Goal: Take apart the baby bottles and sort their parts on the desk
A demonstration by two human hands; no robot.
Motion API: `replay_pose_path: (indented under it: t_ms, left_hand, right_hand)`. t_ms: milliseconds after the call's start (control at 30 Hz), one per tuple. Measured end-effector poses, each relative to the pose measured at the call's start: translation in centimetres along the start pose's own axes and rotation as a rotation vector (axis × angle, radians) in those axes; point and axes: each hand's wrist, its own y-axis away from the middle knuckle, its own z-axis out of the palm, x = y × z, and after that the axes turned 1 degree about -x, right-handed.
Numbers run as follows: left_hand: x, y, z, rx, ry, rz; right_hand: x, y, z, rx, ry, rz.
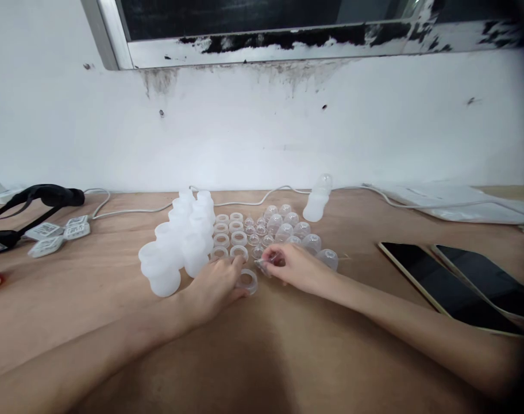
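Observation:
My left hand (pixel 216 283) rests on the wooden table (pixel 262 356), fingers closed on a translucent screw ring (pixel 247 280) in front of two rows of white plastic bottles (pixel 180 244). My right hand (pixel 293 266) pinches a small clear silicone teat (pixel 265 263) just right of that ring. Behind the hands lie several more rings (pixel 230 230), several small teats (pixel 255 230) and several clear dome caps (pixel 296 230).
One assembled bottle (pixel 318 198) stands at the back by the white wall, with a white cable (pixel 245 202) running along it. Two dark tablets (pixel 460 282) lie at the right, white packets (pixel 451 201) behind them. Black straps and white tags (pixel 50 236) sit at the left.

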Motion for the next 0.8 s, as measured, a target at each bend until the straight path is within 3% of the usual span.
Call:
replay_pose_path:
  t_ms: [67, 133, 400, 500, 633, 700, 800]
  left_hand:
    - [0.2, 0.0, -0.2, 0.014, -0.109, -0.017]
    - [0.5, -0.1, -0.2, 0.011, -0.209, -0.021]
    - [0.3, -0.7, 0.2, 0.056, -0.330, 0.015]
    - [0.2, -0.8, 0.2, 0.041, -0.358, 0.012]
    - [0.3, -0.8, 0.2, 0.049, -0.369, 0.014]
    - [0.4, -0.6, 0.1, 0.075, -0.359, 0.028]
    - [0.8, -0.4, -0.3, 0.066, -0.320, 0.013]
  right_hand:
    - [0.6, 0.1, -0.3, 0.121, 0.298, -0.080]
    - [0.9, 0.0, -0.3, 0.124, 0.436, -0.134]
    - [1.4, -0.4, 1.0, 0.123, 0.422, -0.148]
    - [1.1, 0.1, 0.5, 0.164, 0.427, -0.180]
    - [-0.1, 0.6, -3.1, 0.316, 0.398, -0.175]
    - [-0.1, 0.1, -6.0, 0.505, 0.438, -0.127]
    - [1.5, -1.8, -10.1, 0.770, 0.675, 0.024]
